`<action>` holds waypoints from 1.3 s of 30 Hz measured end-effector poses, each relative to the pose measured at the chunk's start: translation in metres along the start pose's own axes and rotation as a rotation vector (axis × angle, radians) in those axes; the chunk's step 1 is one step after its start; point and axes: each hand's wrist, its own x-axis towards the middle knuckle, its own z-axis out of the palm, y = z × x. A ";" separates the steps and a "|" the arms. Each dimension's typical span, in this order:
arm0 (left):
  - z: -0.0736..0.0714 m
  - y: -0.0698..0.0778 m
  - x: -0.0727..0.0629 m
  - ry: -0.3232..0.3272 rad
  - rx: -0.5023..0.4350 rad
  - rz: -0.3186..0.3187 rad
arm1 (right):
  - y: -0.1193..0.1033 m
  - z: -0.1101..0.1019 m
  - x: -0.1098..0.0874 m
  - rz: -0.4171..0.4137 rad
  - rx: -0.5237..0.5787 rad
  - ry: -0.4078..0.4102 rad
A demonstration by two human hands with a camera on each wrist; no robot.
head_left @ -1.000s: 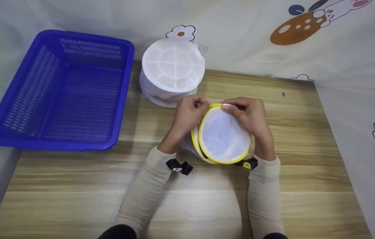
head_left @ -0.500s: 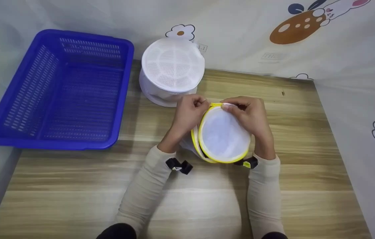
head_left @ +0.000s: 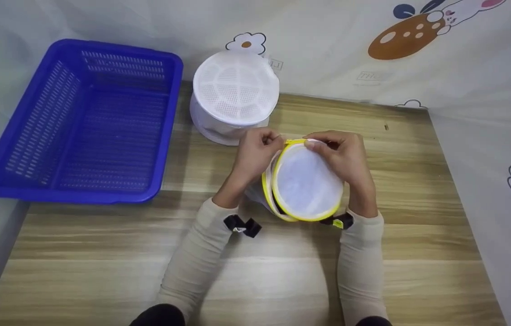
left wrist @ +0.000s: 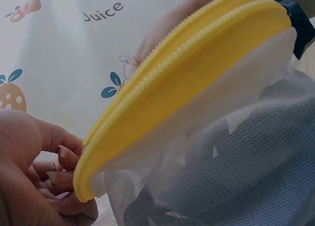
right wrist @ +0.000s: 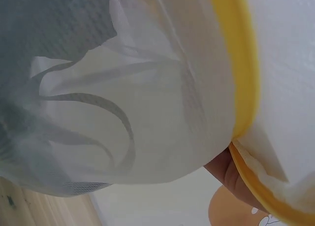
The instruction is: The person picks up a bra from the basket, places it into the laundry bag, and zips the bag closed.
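A round mesh laundry bag (head_left: 309, 185) with a white lid and a yellow zipper (left wrist: 162, 103) hangs between the two hands in the head view. My left hand (head_left: 259, 151) pinches the zipper edge at the top left of the lid. With thumb and fingers, my right hand (head_left: 343, 154) grips the lid's top right edge. The zipper's two yellow rows stand apart along the lid's left and lower side. Through the sheer wall in the left wrist view shows a grey-blue textured cloth (left wrist: 236, 152) inside the bag. The zipper pull is hidden.
A blue plastic basket (head_left: 83, 197) with slotted walls stands at the left. Behind the hands is a white mesh drum-shaped bag (head_left: 237, 90), close to the left hand. Printed curtain walls (head_left: 327, 54) bound the wooden table (head_left: 418, 217).
My right hand and the lid have shifted slightly right. The gap between the zipper's two yellow rows on the left side looks a little wider. The left hand stays almost in place.
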 end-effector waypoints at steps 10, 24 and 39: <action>-0.001 0.000 0.000 -0.002 0.016 0.017 | 0.003 -0.001 0.001 -0.008 0.012 0.001; 0.000 0.000 0.001 -0.009 0.009 0.022 | 0.002 -0.002 0.001 0.010 0.008 0.003; -0.003 0.002 -0.001 -0.001 0.004 -0.020 | 0.003 -0.003 0.001 0.044 -0.006 0.014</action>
